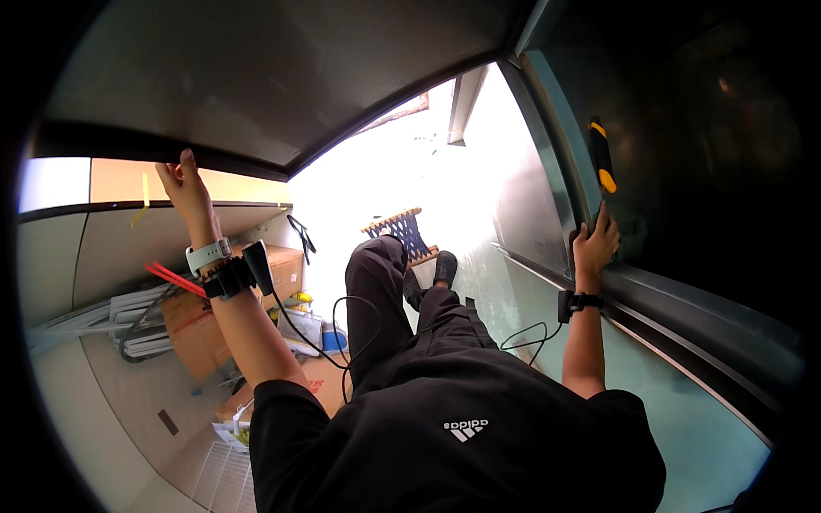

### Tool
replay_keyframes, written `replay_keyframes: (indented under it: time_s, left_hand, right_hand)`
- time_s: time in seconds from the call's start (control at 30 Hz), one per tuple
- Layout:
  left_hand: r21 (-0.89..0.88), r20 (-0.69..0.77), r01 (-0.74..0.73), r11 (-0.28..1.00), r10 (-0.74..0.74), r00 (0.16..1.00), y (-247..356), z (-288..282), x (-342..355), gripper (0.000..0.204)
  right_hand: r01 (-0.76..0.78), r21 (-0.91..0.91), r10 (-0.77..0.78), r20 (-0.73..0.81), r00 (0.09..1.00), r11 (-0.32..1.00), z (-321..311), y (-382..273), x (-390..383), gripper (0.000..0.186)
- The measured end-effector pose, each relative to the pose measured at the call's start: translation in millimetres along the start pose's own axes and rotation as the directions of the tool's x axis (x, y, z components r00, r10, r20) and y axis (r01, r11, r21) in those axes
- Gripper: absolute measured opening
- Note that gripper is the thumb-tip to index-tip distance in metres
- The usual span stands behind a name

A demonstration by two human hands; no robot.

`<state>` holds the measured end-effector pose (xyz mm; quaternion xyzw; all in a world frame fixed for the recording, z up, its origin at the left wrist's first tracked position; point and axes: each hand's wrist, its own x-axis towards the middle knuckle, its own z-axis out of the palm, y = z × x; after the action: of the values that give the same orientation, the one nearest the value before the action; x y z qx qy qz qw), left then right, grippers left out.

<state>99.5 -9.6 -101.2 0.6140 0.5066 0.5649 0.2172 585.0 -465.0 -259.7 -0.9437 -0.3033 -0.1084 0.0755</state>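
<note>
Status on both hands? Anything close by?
Left hand at dark panel's lower edge. Right hand at metal frame. Black-and-yellow tool just beyond right hand. Cable trailing from left wrist.

Dark panel point(256, 77): spreads broad, flat, faintly shiny, black-rimmed along the lower edge. Black tool handle point(601, 158): runs lengthwise just beside the grey metal frame's point(558, 124) inner edge, yellow at both ends.
</note>
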Motion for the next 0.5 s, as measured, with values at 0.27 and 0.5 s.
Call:
replay_keyframes:
  time_s: [0.27,0.5]
  left_hand:
    - [-0.057,0.008,0.059,0.997,-0.059,0.998,0.1,-1.4,-2.4,0.022]
    - [-0.048,0.111,0.094,0.994,-0.088,0.99,-2.0,-0.5,7.8,0.02]
  right_hand:
    - [0.062,-0.065,-0.063,-0.021,0.998,0.996,4.1,11.1,-9.1,0.07]
    - [-0.016,-0.068,0.023,0.1,0.995,0.998,14.9,31.8,-22.2,0.077]
